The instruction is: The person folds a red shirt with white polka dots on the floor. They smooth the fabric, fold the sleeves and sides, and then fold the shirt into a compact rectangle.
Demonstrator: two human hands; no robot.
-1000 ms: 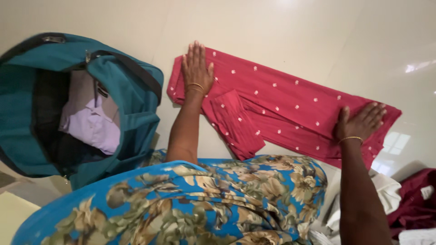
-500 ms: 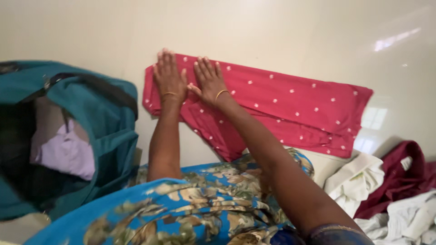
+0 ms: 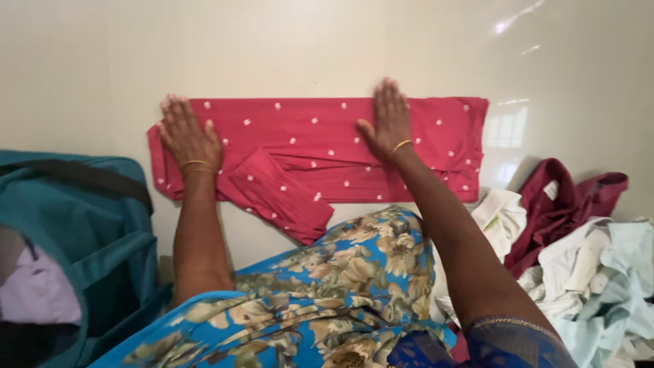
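Both hands flat, fingers spread, well apart on red dotted garment [image 3: 313,146]: left hand [image 3: 185,135] at left end, right hand [image 3: 390,119] right of middle; floor [image 3: 272,48] beneath.

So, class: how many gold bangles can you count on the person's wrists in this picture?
2. One bangle sits on the left wrist, just below the left hand; the other bangle is on the right wrist, below the right hand. Both hands lie flat on the red dotted garment. None seem hidden.
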